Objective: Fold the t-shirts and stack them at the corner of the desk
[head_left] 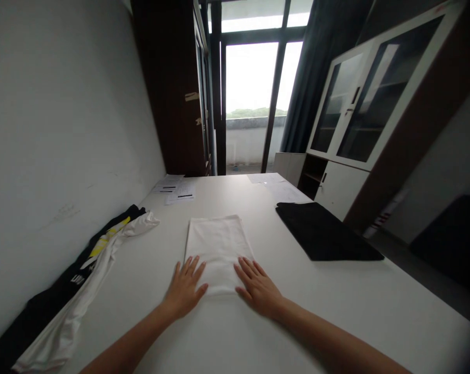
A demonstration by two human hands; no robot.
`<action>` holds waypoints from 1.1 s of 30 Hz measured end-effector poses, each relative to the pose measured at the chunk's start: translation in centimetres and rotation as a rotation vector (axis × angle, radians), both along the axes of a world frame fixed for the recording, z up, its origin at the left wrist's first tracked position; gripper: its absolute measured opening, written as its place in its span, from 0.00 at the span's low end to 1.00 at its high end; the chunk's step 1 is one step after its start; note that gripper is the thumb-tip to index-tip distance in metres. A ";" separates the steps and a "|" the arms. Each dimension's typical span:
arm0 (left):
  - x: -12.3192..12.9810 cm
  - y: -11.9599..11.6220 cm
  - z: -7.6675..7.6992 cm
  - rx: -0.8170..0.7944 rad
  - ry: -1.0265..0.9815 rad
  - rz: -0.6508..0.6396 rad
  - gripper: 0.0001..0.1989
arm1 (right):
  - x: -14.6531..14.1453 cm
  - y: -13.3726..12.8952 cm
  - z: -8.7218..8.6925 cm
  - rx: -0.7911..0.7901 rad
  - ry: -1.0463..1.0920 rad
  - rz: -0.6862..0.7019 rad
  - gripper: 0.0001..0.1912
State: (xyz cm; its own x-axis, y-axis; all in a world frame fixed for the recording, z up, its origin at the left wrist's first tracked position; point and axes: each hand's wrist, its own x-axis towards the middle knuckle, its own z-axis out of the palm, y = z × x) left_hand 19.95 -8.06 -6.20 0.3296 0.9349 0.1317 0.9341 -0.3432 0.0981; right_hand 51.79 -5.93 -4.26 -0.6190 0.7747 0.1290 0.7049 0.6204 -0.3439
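A white cloth [219,239], folded into a flat rectangle, lies on the white table [235,343] in front of me. My left hand [185,288] rests flat with its fingers spread on the cloth's near left corner. On the near right corner lies my right hand [258,285], palm down, its fingers also stretched out. Neither hand grips anything. The fabric between them looks smooth, with faint creases near the fingertips. What kind of garment or cloth it is cannot be made out from its folded shape.
Along the left wall lie black clothing [59,291] with yellow print and a crumpled white garment [90,291]. A folded black cloth [324,234] sits at the table's right edge. Papers [181,192] lie far left, more sheets [283,189] far right. Cabinets [359,104] stand beyond the right edge.
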 end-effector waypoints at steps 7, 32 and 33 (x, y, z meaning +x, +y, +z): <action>-1.3 0.1 -0.3 -0.023 -0.010 -0.049 0.32 | 1.8 1.7 2.4 -0.063 -0.050 0.095 0.32; -1.9 13.1 -1.2 -0.028 -0.002 0.341 0.31 | -2.0 9.9 -1.0 0.007 -0.072 -0.163 0.33; -2.5 13.4 -1.3 -0.023 -0.003 0.380 0.31 | -1.7 10.1 -1.0 0.004 -0.083 -0.186 0.33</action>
